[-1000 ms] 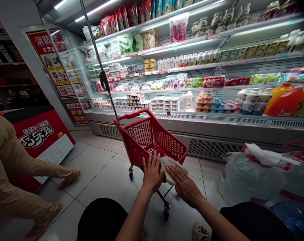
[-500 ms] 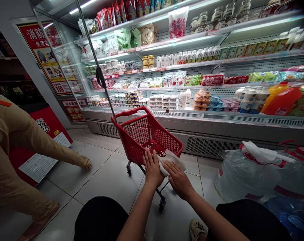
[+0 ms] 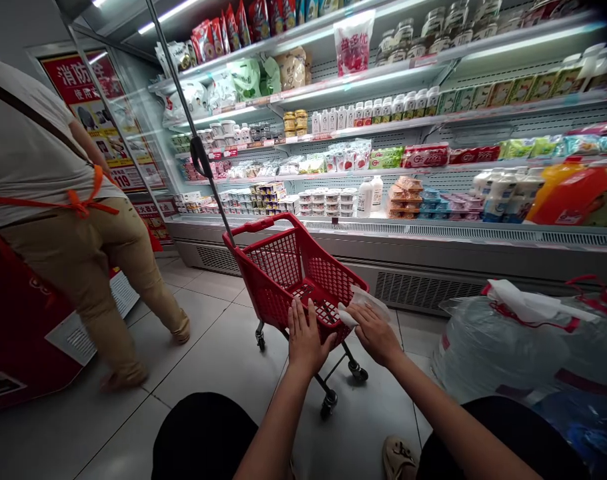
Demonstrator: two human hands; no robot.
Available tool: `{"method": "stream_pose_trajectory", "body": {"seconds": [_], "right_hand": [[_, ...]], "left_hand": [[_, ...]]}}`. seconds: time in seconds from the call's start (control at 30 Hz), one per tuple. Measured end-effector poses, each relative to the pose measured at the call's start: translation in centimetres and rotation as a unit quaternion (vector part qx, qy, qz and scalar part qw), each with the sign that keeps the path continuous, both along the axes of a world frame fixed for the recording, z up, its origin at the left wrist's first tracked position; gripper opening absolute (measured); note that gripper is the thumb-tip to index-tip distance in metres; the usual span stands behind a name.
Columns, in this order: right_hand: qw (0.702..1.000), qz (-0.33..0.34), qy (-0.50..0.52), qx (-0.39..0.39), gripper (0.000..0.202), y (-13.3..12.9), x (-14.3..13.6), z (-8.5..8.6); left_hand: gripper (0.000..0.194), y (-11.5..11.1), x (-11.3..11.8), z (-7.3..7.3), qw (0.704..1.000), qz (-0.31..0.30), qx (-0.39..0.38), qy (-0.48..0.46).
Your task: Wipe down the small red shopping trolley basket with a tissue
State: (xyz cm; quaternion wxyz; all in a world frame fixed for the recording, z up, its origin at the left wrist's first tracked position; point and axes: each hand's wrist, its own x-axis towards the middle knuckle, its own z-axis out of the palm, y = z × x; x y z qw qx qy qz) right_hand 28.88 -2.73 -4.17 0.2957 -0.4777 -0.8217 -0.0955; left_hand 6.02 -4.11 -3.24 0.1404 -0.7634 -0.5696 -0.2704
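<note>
A red plastic shopping cart (image 3: 278,267) on wheels stands in front of me, its handle toward the refrigerated shelves. My left hand (image 3: 306,340) lies on the near rim of its basket, fingers spread, with nothing held. At the basket's near right corner, my right hand (image 3: 373,331) presses a white cloth (image 3: 378,305) against the rim. The cloth sticks out past the fingers on both sides. A dark pole (image 3: 211,177) rises from the left side of the cart's handle.
Stocked refrigerated shelves (image 3: 393,168) run behind the cart. Large wrapped water bottles (image 3: 498,340) stand on the right. A person (image 3: 78,233) in tan trousers is at the left, beside a red freezer (image 3: 33,333). My knees frame the near floor.
My right hand has slid right along the rim with the cloth, away from my left hand, which stays nearly in place. The person at the left has come further into view.
</note>
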Motion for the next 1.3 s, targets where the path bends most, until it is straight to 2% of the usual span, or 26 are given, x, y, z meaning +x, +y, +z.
{"method": "stream_pose_trajectory", "body": {"seconds": [0.2, 0.33, 0.5, 0.6, 0.67, 0.73, 0.83, 0.97, 1.07, 1.17, 1.23, 1.3], "right_hand": [[0.999, -0.011, 0.020, 0.030, 0.056, -2.7, -1.8, -1.1], [0.999, -0.015, 0.018, 0.045, 0.064, -4.2, -3.4, -1.5], [0.998, 0.011, -0.016, 0.058, 0.081, -6.3, -7.6, -1.1], [0.996, 0.039, -0.045, 0.062, 0.085, -7.0, -9.9, -0.7], [0.995, 0.052, -0.059, 0.067, 0.085, -7.0, -10.5, -0.5], [0.993, 0.060, -0.074, 0.069, 0.085, -6.8, -10.0, -0.5], [0.992, 0.053, -0.098, 0.064, 0.085, -6.6, -7.4, -0.5], [0.993, -0.001, -0.107, 0.058, 0.085, -6.3, -2.0, -0.8], [0.994, -0.056, -0.077, 0.054, 0.084, -6.2, 0.6, -1.2], [0.994, -0.084, -0.039, 0.054, 0.083, -6.5, -0.2, -1.9], [0.996, -0.069, -0.034, 0.053, 0.086, -6.9, -2.3, -2.2], [0.997, -0.036, -0.045, 0.051, 0.089, -7.5, -4.5, -2.2]], "left_hand": [[0.105, -0.4, -1.0, 0.1, 1.000, -0.015, -0.003, 0.011], [0.103, -0.6, -1.8, 0.6, 1.000, -0.009, -0.006, 0.020], [0.094, -0.8, -2.9, 0.9, 0.999, -0.001, -0.018, 0.039], [0.090, -1.2, -3.7, 0.8, 0.997, -0.008, -0.024, 0.068], [0.088, -1.5, -4.1, 0.7, 0.996, -0.019, -0.024, 0.081], [0.085, -1.7, -4.5, 0.7, 0.996, -0.021, -0.025, 0.079], [0.082, -1.7, -5.1, 1.0, 0.997, -0.021, -0.030, 0.067], [0.080, -1.4, -5.7, 1.9, 0.996, -0.037, -0.035, 0.072], [0.076, -1.6, -4.8, 2.0, 0.996, -0.035, -0.030, 0.081], [0.073, -2.4, -2.5, 1.2, 0.994, -0.060, -0.023, 0.090], [0.078, -3.1, -0.8, 0.4, 0.994, -0.072, -0.016, 0.078], [0.083, -3.6, 0.1, -0.2, 0.996, -0.058, -0.007, 0.061]]}}
